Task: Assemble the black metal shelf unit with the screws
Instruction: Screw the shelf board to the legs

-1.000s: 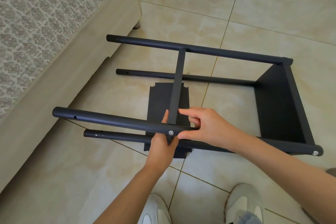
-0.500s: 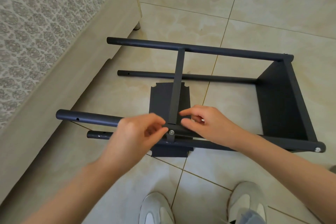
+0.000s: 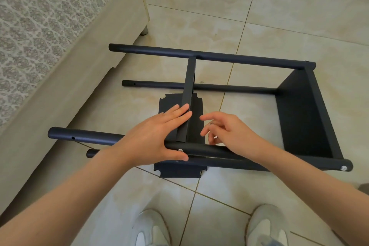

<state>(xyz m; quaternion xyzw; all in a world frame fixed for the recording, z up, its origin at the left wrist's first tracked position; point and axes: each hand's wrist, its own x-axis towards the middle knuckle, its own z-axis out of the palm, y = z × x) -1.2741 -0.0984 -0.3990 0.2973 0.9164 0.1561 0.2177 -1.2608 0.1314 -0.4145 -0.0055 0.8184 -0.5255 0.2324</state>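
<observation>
The black metal shelf unit (image 3: pixel 249 60) lies on its side on the tiled floor, its four tubes running left to right into a shelf panel (image 3: pixel 303 118) at the right end. A middle shelf panel (image 3: pixel 189 86) stands edge-up between the near and far upper tubes. My left hand (image 3: pixel 159 136) lies across the near upper tube (image 3: pixel 85 138) with straight fingers on that panel's edge and the thumb beside a silver screw (image 3: pixel 180 150). My right hand (image 3: pixel 229 132) hovers just right of the panel, fingers loosely bent, holding nothing visible.
A patterned sofa (image 3: pixel 50 36) with a beige base runs along the left, close to the tube ends. My two white shoes (image 3: pixel 151 227) stand at the bottom. Another silver screw (image 3: pixel 343 168) sits in the near tube's right end. Open tile lies beyond the frame.
My left hand rose from below the near tube to lie flat over it and the middle panel. My right hand let go of the panel's end and drew back slightly right.
</observation>
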